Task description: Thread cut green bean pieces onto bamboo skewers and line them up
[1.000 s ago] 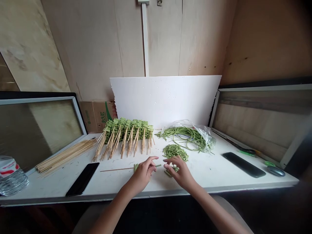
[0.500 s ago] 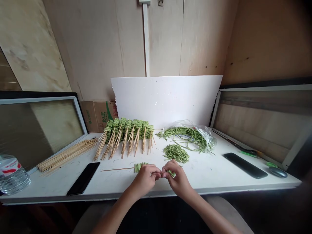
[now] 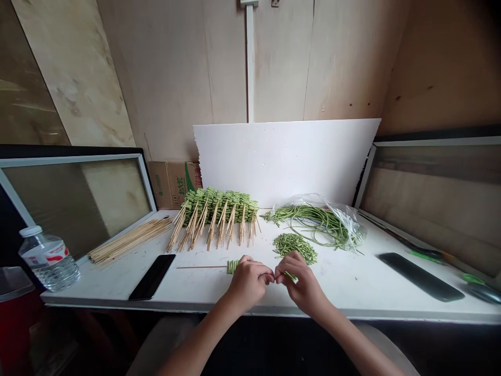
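My left hand (image 3: 249,282) is closed around the near end of a bamboo skewer (image 3: 201,267), which points out to the left. Cut green bean pieces (image 3: 232,267) are threaded side by side on that skewer, partly covered by my fingers. Opposite it, my right hand (image 3: 299,279) is closed in a pinch, with green bean pieces (image 3: 290,275) showing between its fingers. The fingertips of both hands meet, so the skewer's tip is hidden. Just beyond my right hand lies a pile of cut green beans (image 3: 295,247).
Stacked bean skewers (image 3: 221,206) stand at the back, with loose bamboo skewers (image 3: 131,240) on the left. Long beans (image 3: 317,222) lie in a clear plastic bag (image 3: 352,224). A phone (image 3: 152,277), a water bottle (image 3: 50,261) and a dark oblong object (image 3: 420,277) sit around the table.
The camera view has turned left, so everything appears further right and more of the bottle shows. Both hands stay together at the fingertips, with only slight finger movement.
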A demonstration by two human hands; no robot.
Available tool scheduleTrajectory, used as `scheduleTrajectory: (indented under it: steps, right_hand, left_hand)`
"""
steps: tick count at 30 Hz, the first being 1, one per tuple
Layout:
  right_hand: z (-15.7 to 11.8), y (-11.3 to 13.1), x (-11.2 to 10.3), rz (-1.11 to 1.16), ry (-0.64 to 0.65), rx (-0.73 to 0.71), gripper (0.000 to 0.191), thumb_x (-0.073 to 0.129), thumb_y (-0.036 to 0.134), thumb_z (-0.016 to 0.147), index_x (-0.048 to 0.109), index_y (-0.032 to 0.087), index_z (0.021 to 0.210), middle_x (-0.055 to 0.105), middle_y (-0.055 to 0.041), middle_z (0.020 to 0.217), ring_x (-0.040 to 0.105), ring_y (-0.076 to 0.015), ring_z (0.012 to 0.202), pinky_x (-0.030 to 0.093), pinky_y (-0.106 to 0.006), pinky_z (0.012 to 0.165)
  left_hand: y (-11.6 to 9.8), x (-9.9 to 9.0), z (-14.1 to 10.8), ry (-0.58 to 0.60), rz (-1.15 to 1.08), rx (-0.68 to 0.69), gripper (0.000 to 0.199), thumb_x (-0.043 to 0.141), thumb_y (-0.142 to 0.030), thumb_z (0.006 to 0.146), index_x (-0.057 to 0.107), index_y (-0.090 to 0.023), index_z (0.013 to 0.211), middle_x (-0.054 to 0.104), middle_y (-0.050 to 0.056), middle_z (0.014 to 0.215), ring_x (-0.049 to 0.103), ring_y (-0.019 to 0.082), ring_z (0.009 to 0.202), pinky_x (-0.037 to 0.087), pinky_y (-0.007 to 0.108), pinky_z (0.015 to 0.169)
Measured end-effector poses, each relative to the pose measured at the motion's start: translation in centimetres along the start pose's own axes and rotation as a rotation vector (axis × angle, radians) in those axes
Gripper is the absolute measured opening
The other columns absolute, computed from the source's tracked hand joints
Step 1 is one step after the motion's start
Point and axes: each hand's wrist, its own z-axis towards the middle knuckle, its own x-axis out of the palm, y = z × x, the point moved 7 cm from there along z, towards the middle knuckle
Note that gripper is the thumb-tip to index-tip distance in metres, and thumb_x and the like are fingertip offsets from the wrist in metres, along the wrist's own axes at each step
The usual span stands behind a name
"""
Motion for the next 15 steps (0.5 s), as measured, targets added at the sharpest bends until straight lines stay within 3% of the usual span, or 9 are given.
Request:
scheduleTrajectory:
  steps: [5,10,15]
  right_hand:
    - [0.1,-0.4,0.3,0.081,0.066,0.048,0.025,0.052,0.024,0.100,0.065,0.025,0.079,0.066,-0.0051,0.078,0.054,-0.0262,0.086,0.045,-0.041,0.079]
    - [0.0,-1.3,0.7,0.197,0.128,0.099,0.024,0.051,0.031,0.099,0.064,0.025,0.079,0.065,-0.0055,0.080,0.055,-0.0260,0.087,0.046,-0.040,0.080]
    - [0.0,-1.2,0.8,0.217,0.140,0.092,0.026,0.051,0.034,0.100,0.064,0.025,0.080,0.065,-0.0063,0.080,0.055,-0.0260,0.087,0.047,-0.039,0.080]
  left_hand:
    - [-0.3,-0.2,0.1,0.030,-0.099,-0.018,0.031,0.058,-0.004,0.084,0.077,-0.023,0.069,0.076,-0.001,0.067,0.068,0.018,0.067,0.047,0.036,0.089]
    - [-0.9,-0.3,0.2,0.132,-0.299,-0.070,0.030,0.054,-0.007,0.085,0.078,-0.018,0.072,0.077,0.002,0.070,0.073,0.018,0.070,0.053,0.026,0.071]
    - [-0.8,-0.4,0.3,0.103,-0.272,-0.060,0.028,0.057,-0.008,0.084,0.078,-0.018,0.068,0.076,0.002,0.067,0.071,0.017,0.067,0.055,0.028,0.076]
